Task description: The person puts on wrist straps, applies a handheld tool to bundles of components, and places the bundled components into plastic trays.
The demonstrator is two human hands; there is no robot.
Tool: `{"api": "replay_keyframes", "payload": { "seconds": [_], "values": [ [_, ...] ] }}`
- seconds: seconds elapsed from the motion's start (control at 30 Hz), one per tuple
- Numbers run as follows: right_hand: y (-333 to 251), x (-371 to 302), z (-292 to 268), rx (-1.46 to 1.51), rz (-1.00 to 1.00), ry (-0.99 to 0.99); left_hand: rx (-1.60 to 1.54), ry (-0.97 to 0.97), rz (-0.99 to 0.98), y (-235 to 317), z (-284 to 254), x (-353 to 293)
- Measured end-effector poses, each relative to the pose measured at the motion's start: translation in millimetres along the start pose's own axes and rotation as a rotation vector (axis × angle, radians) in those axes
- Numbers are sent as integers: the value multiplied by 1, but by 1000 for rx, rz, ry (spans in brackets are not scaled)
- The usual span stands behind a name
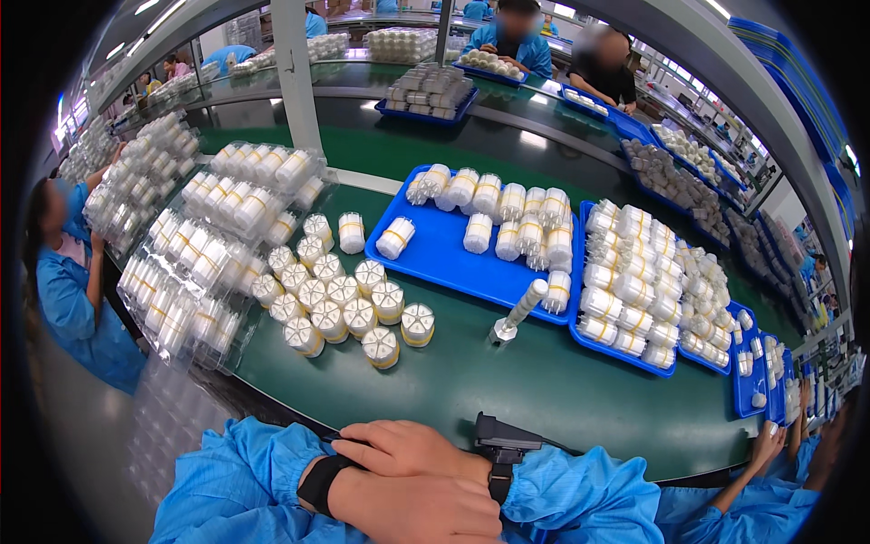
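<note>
My left hand [417, 506] and my right hand [412, 451] rest crossed at the table's near edge. The right one lies over the left wrist, beside its black band [323, 483]. Both have their fingers laid down loosely, with nothing seen in them. A black device [507, 437] is strapped to my right wrist. Beyond my hands, several white cylindrical bundles with yellow bands [343, 290] stand on the green table [426, 381], segmented ends up. To their right a white-and-metal rod [524, 304] stands tilted on a small base.
A blue tray [435, 263] of similar bundles lies beyond the rod; a fuller blue tray [625, 355] adjoins it. Clear plastic packs of bundles [195, 258] are stacked at left. A metal post [294, 82] rises behind. Co-workers in blue sit at left, right and across.
</note>
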State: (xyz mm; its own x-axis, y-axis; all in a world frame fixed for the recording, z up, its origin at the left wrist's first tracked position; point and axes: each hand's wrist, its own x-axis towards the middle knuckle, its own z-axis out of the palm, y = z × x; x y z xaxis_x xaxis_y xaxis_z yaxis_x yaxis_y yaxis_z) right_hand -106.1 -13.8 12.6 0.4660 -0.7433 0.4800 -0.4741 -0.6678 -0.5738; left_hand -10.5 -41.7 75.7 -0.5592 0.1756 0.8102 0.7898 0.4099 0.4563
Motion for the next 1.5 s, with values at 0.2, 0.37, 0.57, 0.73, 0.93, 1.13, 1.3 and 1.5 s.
{"api": "replay_keyframes", "payload": {
  "seconds": [0.2,0.37,0.57,0.73,0.93,1.13,1.3,1.5],
  "values": [
    [-7,2,-1,-26,-36,-4,108,-305,6,10,-7,15],
    [-7,2,1,-115,-111,75,-387,-33,-307,16,5,6],
    [-30,4,-21,485,527,-185,-1152,59,-687,29,-27,13],
    [-33,-3,-1,1214,616,-98,-1678,260,-760,23,-27,-19],
    [-20,-12,3,703,316,79,-1314,-205,-840,1,-24,-14],
    [-14,10,-1,-257,-206,307,-431,-496,-691,19,-14,18],
    [-13,0,-6,-435,-229,186,-604,-601,-636,7,23,-20],
    [-21,7,-14,-355,-204,31,-896,-270,-721,18,17,-13]
  ]
}}
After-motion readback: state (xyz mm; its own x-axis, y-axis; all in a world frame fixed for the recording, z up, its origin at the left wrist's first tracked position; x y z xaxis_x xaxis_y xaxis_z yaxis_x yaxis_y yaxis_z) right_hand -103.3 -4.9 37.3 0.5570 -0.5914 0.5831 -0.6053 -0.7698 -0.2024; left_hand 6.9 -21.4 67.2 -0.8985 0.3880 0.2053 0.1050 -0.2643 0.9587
